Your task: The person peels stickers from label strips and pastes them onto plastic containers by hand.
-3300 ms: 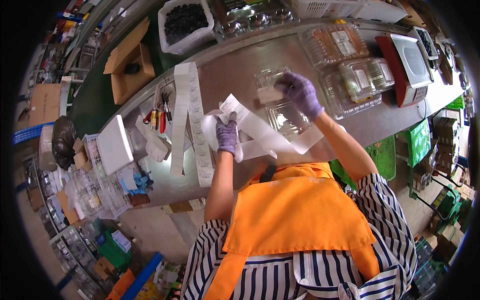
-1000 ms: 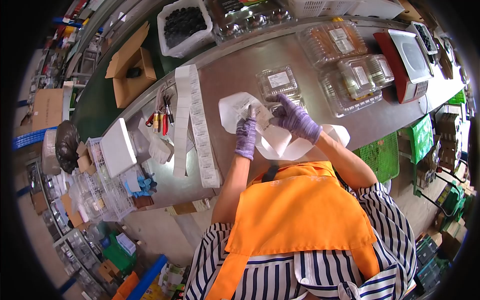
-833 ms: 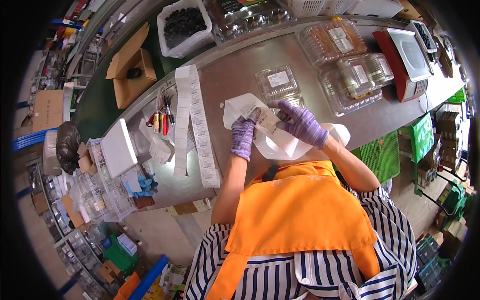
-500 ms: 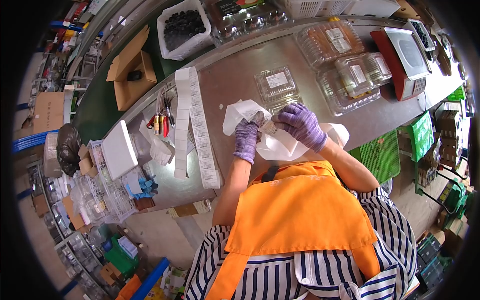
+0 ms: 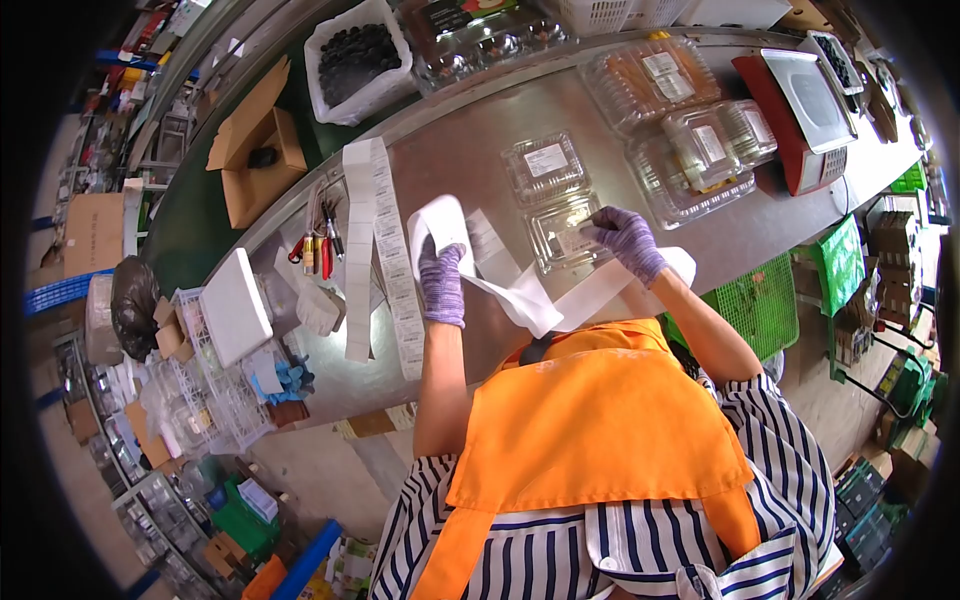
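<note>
My left hand (image 5: pixel 443 283), in a purple knit glove, is closed around a white strip of label paper (image 5: pixel 437 218). The strip loops above that hand and trails right in folds (image 5: pixel 535 308) past my apron, passing under my right wrist. My right hand (image 5: pixel 628 245), gloved the same way, pinches a small pale label (image 5: pixel 575 241) at its fingertips. That label is over the lid of a clear plastic clamshell box (image 5: pixel 548 222); whether it is stuck down I cannot make out. Just behind stands another clamshell box (image 5: pixel 545 165) bearing a white label.
Stacked clamshells (image 5: pixel 690 165) stand right, beside a red scale (image 5: pixel 800 120). Printed label strips (image 5: pixel 395 260) lie left, near pens and tools (image 5: pixel 320 245). A white crate of dark fruit (image 5: pixel 357 65) and an open carton (image 5: pixel 262 165) sit farther back. A green crate (image 5: pixel 755 305) is right.
My hands have moved apart: the left went leftward with the paper strip, while the right reached over the nearer clamshell with a label. The strip now stretches between them.
</note>
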The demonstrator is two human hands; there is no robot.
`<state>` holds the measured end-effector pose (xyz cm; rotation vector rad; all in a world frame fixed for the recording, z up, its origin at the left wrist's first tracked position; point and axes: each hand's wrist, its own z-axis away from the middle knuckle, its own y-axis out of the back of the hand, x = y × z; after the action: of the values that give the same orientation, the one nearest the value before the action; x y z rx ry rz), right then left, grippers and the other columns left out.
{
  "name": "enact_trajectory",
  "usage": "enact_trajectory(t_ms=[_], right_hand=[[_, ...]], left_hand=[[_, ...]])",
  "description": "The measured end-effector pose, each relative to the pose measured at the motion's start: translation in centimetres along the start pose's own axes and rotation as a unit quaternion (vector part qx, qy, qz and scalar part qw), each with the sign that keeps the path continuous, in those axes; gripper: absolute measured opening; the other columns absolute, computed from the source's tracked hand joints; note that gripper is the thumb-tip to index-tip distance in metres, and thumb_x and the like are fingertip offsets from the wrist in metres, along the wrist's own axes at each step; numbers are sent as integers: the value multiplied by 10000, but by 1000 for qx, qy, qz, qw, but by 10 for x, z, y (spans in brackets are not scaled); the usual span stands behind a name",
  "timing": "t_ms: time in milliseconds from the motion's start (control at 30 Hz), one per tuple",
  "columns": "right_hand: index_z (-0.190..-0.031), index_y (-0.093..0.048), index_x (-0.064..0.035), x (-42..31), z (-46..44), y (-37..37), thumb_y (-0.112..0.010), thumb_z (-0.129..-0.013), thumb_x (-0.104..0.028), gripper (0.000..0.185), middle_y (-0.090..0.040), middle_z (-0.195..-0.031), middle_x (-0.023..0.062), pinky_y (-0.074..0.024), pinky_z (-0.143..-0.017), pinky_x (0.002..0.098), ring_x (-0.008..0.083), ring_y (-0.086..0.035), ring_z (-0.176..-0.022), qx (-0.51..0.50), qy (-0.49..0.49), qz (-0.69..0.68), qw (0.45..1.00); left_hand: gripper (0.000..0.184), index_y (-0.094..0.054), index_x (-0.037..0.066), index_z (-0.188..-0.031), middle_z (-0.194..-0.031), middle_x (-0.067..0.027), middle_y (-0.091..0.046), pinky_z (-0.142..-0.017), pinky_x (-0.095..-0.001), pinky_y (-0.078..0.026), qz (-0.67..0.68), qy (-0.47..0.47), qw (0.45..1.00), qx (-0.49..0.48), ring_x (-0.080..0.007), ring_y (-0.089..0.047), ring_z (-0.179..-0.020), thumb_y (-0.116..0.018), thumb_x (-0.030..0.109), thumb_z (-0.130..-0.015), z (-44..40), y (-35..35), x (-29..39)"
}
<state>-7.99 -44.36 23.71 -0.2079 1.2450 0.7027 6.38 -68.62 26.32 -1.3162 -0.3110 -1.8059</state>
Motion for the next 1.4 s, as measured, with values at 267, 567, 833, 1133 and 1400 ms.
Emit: enact_trajectory(t_ms=[267,567,833,1133,1400], right_hand=[[-924,-586,-28,9,-13,-22,-727,-657,-186,341,-616,-815,122,-474,-656,318,230,-584,-676,25,-57,87,994],[-1058,-498,-71,-7,-8,-13,-723,-636,-196,495,-543,-998,153,-450,-769,394,317,-539,-909,123,33,372,919],[-843,-630,-76,27,-21,5,-651,-689,-136,167,-647,-766,109,-483,-636,302,220,-625,-683,152,-18,134,979],[-877,-659,-64,62,-39,16,-663,-714,-197,210,-653,-763,92,-471,-653,277,167,-607,-664,45,-53,24,997],[-918,-603,-61,17,-23,11,-687,-701,-254,303,-596,-878,139,-466,-675,349,271,-591,-756,85,22,201,976]], left_hand=[[298,-535,26,-1041,-807,-74,-583,-557,-269,-472,-178,92,979,-43,-162,-573,-657,-533,26,-743,14,-43,-81],[289,-560,20,-1022,-857,-141,-611,-680,-356,-456,-388,43,920,-27,-240,-587,-716,-548,128,-755,13,-38,-114],[260,-582,-13,-974,-767,-107,-624,-617,-320,-456,-264,71,962,-8,-177,-581,-661,-564,145,-767,17,-40,-104],[124,-567,101,-808,-631,-18,-539,-432,-262,-471,-105,263,958,-47,-135,-548,-520,-627,176,-728,1,-38,-91],[206,-581,102,-895,-733,-51,-570,-447,-288,-496,-167,253,952,-47,-167,-568,-569,-677,163,-723,7,-47,-91]])
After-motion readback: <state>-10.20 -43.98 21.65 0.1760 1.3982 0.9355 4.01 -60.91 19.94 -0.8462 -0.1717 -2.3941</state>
